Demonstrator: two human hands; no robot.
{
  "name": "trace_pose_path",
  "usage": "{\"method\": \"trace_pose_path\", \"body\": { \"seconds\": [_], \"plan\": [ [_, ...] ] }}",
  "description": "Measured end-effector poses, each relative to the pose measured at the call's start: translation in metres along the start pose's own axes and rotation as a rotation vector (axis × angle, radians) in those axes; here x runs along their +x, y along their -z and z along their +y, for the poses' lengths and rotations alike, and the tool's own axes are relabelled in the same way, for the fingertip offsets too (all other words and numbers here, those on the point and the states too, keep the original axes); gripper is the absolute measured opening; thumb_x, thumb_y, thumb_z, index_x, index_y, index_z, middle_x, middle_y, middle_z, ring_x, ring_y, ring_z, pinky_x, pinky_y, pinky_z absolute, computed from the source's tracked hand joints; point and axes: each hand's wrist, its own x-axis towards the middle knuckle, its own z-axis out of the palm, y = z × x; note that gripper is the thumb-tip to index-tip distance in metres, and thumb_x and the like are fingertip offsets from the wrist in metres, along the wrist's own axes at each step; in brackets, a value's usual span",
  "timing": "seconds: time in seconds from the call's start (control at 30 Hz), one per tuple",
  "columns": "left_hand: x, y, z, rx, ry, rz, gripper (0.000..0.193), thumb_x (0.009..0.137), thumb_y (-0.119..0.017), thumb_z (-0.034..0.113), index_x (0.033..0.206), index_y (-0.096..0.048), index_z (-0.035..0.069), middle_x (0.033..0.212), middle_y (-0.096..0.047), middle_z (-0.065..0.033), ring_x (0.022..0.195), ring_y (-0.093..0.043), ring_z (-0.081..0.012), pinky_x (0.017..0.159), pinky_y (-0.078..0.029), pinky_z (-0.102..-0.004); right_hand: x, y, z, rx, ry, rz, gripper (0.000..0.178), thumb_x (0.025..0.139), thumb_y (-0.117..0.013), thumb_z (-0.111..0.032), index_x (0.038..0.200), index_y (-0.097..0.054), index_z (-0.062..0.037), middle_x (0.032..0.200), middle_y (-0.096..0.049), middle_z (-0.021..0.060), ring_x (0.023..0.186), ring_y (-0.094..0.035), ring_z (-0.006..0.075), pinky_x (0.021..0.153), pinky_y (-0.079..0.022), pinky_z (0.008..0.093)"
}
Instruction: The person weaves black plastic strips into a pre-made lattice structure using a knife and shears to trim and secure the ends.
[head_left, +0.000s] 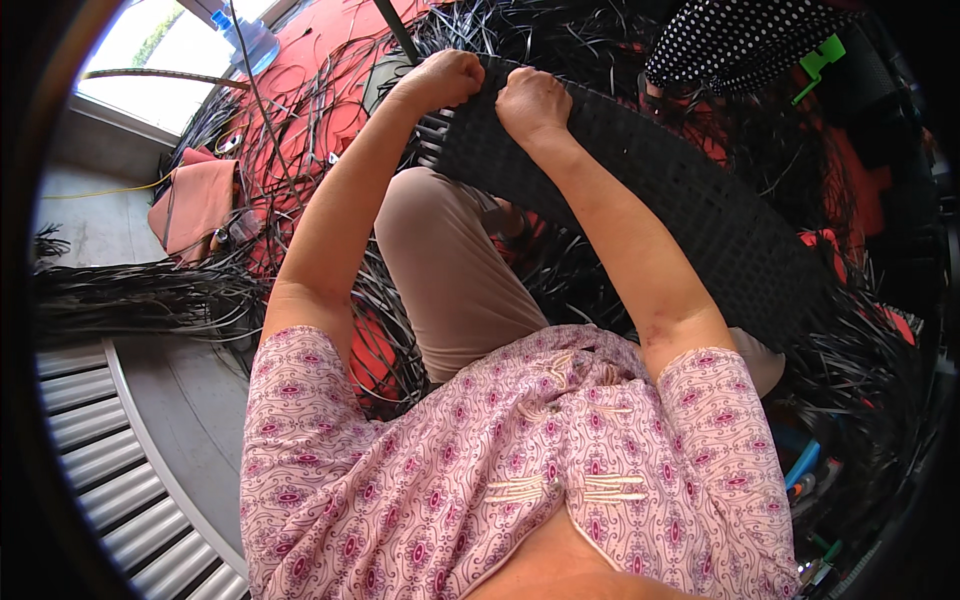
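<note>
A long black woven strip panel (640,180) slants across my lap, from near my knee down to the right. At its far left end my left hand (447,80) is closed at the edge, its fingers curled around what looks like a strip of the weave. Close beside it, my right hand (535,103) makes a fist on the panel's far edge. The fingertips of both hands are turned away, so the exact strip in each is hidden. Short pale strip ends (432,138) stick out below my left hand.
Loose black strips (150,295) lie in heaps around me on the red floor covering (300,70). A metal roller conveyor (120,470) curves at the lower left. A folded pink cloth (195,205) and a blue water bottle (250,45) are at the left. Another person's polka-dot clothing (735,40) shows at the far right.
</note>
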Motion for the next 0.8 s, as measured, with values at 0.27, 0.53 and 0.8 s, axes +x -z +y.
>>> {"method": "trace_pose_path", "body": {
  "seconds": [0.27, 0.53, 0.8],
  "plan": [
    [-0.007, 0.012, 0.01, 0.261, -0.119, -0.016, 0.023, 0.086, -0.062, 0.023, 0.098, -0.067, 0.004, 0.084, -0.069, -0.009, 0.071, -0.067, -0.022, 0.065, -0.053, -0.0361, -0.009, 0.0, -0.007, -0.102, 0.111, 0.066, 0.013, 0.085, -0.062, -0.014, 0.089, -0.073, -0.0074, 0.089, -0.075, 0.0165, 0.085, -0.075, 0.0322, 0.076, -0.06, 0.0408],
    [-0.006, 0.023, -0.018, 0.295, -0.216, 0.059, 0.024, 0.083, -0.06, 0.025, 0.091, -0.069, 0.005, 0.086, -0.07, -0.0153, 0.089, -0.067, -0.0356, 0.081, -0.052, -0.0451, 0.005, -0.021, -0.004, -0.105, 0.339, 0.224, 0.015, 0.089, -0.063, -0.018, 0.08, -0.067, -0.0073, 0.075, -0.071, 0.0151, 0.071, -0.073, 0.0332, 0.066, -0.059, 0.0439],
    [-0.011, 0.012, -0.035, -0.138, -0.132, 0.068, 0.017, 0.085, -0.067, 0.017, 0.095, -0.067, 0.003, 0.081, -0.069, -0.0102, 0.078, -0.069, -0.0218, 0.072, -0.054, -0.0354, 0.011, -0.017, -0.006, -0.013, 0.28, 0.096, 0.013, 0.083, -0.061, -0.013, 0.083, -0.072, -0.0062, 0.082, -0.073, 0.0177, 0.08, -0.074, 0.0341, 0.073, -0.06, 0.0438]
  ]
}}
